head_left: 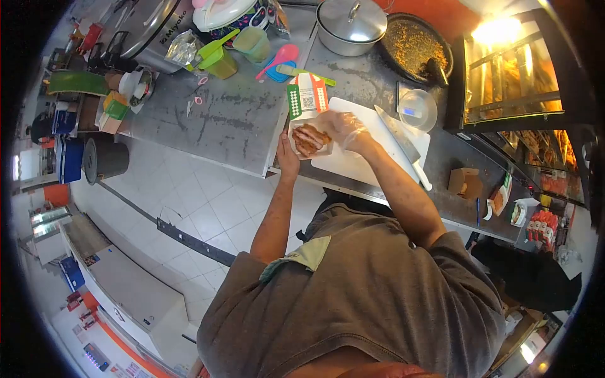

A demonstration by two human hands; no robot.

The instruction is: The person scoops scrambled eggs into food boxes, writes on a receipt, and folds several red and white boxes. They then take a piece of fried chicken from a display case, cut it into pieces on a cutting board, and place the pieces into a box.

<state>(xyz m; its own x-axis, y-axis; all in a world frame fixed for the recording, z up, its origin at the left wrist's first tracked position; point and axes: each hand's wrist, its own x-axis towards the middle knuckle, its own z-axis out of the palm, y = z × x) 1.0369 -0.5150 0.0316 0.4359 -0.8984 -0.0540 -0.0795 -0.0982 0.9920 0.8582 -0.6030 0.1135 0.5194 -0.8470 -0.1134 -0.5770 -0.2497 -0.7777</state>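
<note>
My left hand grips the near left side of an open takeaway box. Browned, sliced meat fills the box. Its raised lid, printed green, white and red with a square code, leans away toward the back. Over the box's right edge is my right hand in a clear plastic glove, fingers curled together; what they hold, if anything, is hidden. Beneath that hand lies a white cutting board, with a large white-handled knife along its right side.
Behind are a lidded pot and a dark pan of crumbs with a utensil. A clear bowl stands near a lit food warmer. Green tubs, a pink spoon and scissors lie at the left. The counter's front edge borders my body.
</note>
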